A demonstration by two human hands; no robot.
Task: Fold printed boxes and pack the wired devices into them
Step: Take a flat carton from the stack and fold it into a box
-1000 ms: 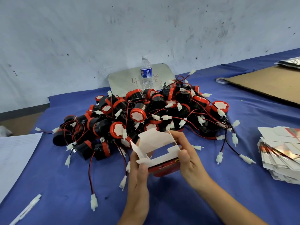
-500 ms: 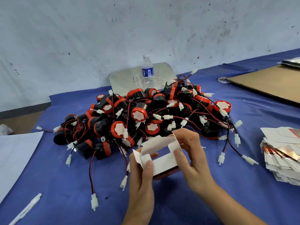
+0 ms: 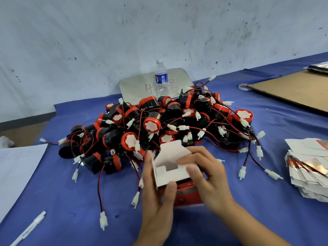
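Observation:
A small printed box (image 3: 170, 172), red outside and white inside, is held above the blue table in front of me with its end flaps partly folded. My left hand (image 3: 156, 197) grips its left side, thumb on the near flap. My right hand (image 3: 207, 173) holds the right side, fingers curled over a flap and pressing it inward. Behind the box lies a big pile of wired devices (image 3: 159, 125): black and red cylinders with red-black leads and white plugs. A stack of flat printed boxes (image 3: 308, 167) sits at the right.
A water bottle (image 3: 161, 79) stands before a grey board (image 3: 134, 87) at the wall. Brown cardboard (image 3: 292, 91) and a tape roll (image 3: 244, 86) lie far right. White paper (image 3: 16, 167) and a white pen (image 3: 30, 228) lie at the left. Loose plugs (image 3: 103, 221) trail toward me.
The box's flaps have been folded further inward; my right-hand fingers moved over the top flap and my left thumb shifted along the near flap. The box dropped slightly toward me.

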